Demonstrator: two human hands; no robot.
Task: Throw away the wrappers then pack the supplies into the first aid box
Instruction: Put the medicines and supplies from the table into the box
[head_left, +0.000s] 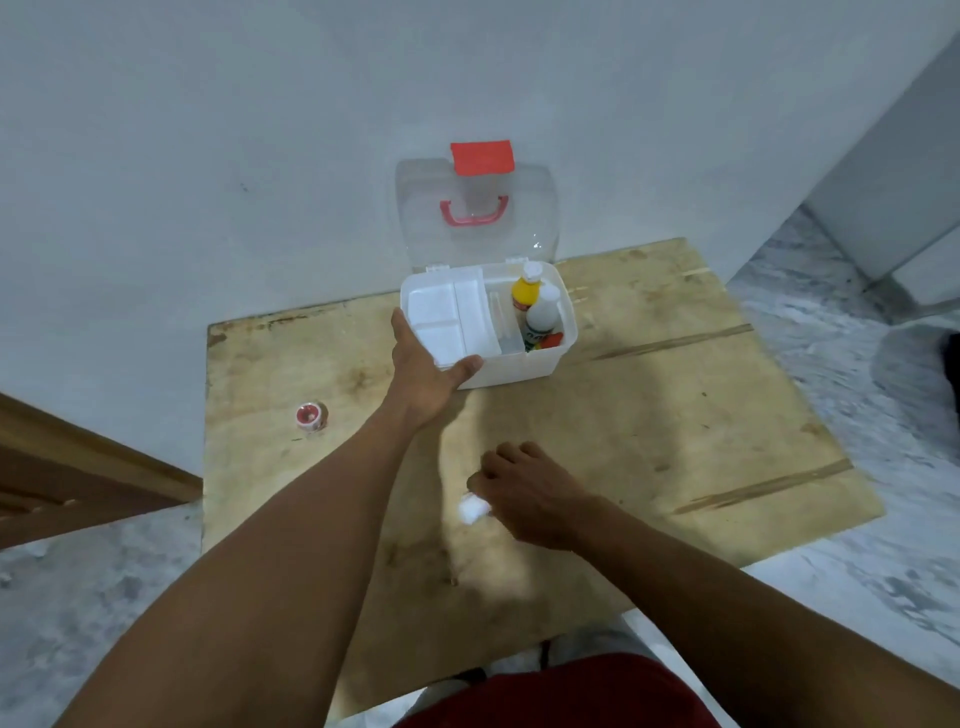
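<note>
A white first aid box (519, 370) stands open at the back of a wooden board, its clear lid (475, 218) with a red handle leaning on the wall. Inside sit a white divided tray (452, 317), a yellow bottle (525, 293) and a white bottle (544, 317). My left hand (423, 371) grips the box's front left corner, thumb on the front wall. My right hand (524, 493) rests low over the board nearer me, fingers closed on a small white wad (474, 508). A small red and white tape roll (310, 415) lies alone on the board's left side.
The wooden board (675, 415) lies on a grey mottled floor against a white wall. A brown wooden frame (78, 483) runs along the left. A white cabinet or door (904, 197) stands at the right. Red cloth on my lap (561, 696) shows at the bottom.
</note>
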